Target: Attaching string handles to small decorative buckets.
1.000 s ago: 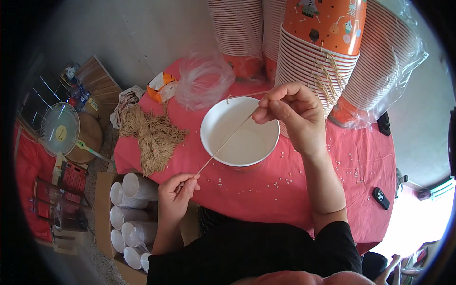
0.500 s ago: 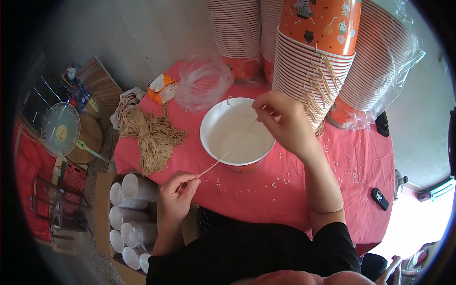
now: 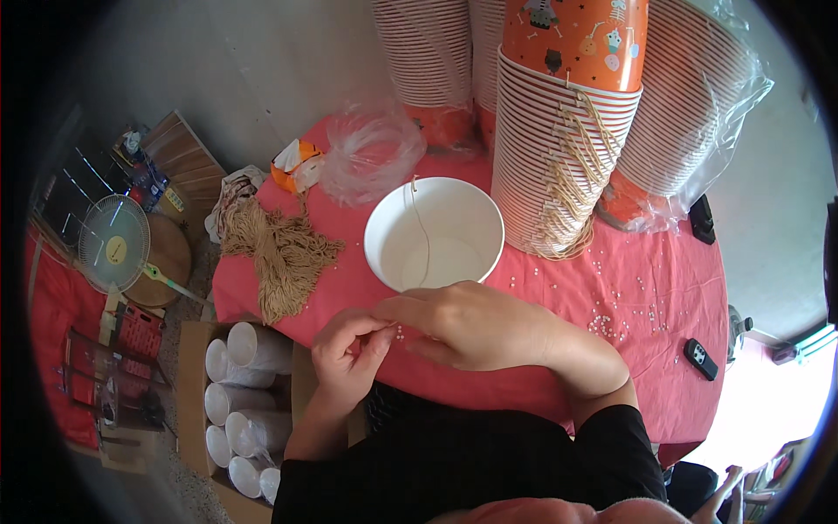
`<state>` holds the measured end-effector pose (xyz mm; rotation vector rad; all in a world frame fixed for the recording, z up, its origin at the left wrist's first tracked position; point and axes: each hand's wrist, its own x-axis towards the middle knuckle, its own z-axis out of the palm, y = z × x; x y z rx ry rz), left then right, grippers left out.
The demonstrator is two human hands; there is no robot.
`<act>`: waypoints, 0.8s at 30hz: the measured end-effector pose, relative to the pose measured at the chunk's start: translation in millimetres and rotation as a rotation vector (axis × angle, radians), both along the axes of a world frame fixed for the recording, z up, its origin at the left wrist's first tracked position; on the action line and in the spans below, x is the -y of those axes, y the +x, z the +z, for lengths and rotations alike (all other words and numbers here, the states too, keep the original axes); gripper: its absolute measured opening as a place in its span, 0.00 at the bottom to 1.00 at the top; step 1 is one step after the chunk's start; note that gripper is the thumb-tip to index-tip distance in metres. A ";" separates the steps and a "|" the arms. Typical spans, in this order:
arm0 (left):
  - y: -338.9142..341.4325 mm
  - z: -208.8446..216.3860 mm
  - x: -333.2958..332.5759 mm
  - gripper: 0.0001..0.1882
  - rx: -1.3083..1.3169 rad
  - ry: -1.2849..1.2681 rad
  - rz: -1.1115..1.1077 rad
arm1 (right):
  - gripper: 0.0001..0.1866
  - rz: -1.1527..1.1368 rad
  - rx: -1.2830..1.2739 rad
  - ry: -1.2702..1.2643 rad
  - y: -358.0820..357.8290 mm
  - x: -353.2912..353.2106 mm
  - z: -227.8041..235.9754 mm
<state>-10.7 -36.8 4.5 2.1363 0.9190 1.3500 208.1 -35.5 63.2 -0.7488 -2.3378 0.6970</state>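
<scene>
A white-lined bucket (image 3: 471, 196) stands on the table in front of me. A thin tan cord (image 3: 425, 229) is fixed at its far rim and hangs down inside toward the near rim, where my right hand hides it. My left hand (image 3: 347, 354) pinches the cord's end between thumb and forefinger, just short of the bucket. Fingertips of my right hand (image 3: 476, 325) are closed against those of my left, at the cord; its own grip is partly hidden.
A tall stack of orange buckets with cord handles (image 3: 567, 157) stands right of the bucket, with plastic-wrapped stacks (image 3: 685, 113) behind. A tan cord bundle (image 3: 284, 253) lies left. White bits (image 3: 611, 323) dot the pink tablecloth (image 3: 559, 384). A carton (image 3: 194, 393) holds white cups (image 3: 253, 345).
My right hand has come down from above the bucket to meet my left hand at the near rim. The cord inside the bucket is now in plain view.
</scene>
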 end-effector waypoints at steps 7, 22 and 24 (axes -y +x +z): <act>4.5 1.3 2.9 0.04 0.022 -0.062 0.009 | 0.11 -0.103 -0.016 0.224 -2.5 -2.9 -4.4; 1.8 -10.5 -0.7 0.05 0.332 -0.567 -0.312 | 0.10 -0.075 0.001 0.412 -5.2 -10.5 -9.8; 2.2 -10.1 -0.2 0.05 0.319 -0.553 -0.296 | 0.11 -0.076 0.024 0.410 -6.4 -10.2 -11.0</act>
